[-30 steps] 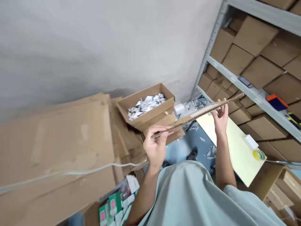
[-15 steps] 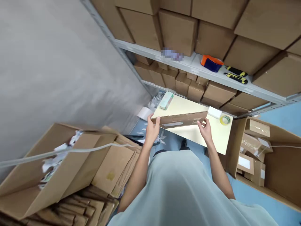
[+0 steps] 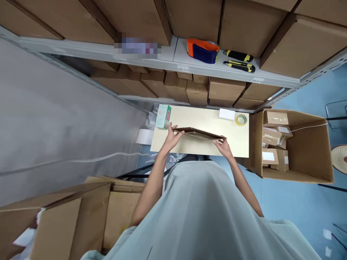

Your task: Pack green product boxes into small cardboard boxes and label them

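Observation:
A flattened brown cardboard piece [image 3: 199,133] is held nearly edge-on above the cream tabletop [image 3: 200,117]. My left hand [image 3: 172,139] grips its left end, with fingers and thumb closed on it. At the right end, my right hand [image 3: 222,147] pinches the cardboard's near corner. A green and white box [image 3: 163,116] stands just beyond my left hand. Near the table's back right lie a small white box [image 3: 227,114] and a roll of yellow-green tape [image 3: 241,120].
Shelves [image 3: 162,59] full of brown boxes rise behind the table, bearing an orange-blue item [image 3: 202,50] and two yellow-black cutters [image 3: 239,66]. An open carton [image 3: 298,175] holding small parcels is at right. More cartons [image 3: 92,213] are at lower left.
The view has turned to the right. The cardboard has tipped from showing its broad labelled side to nearly edge-on, still between both hands.

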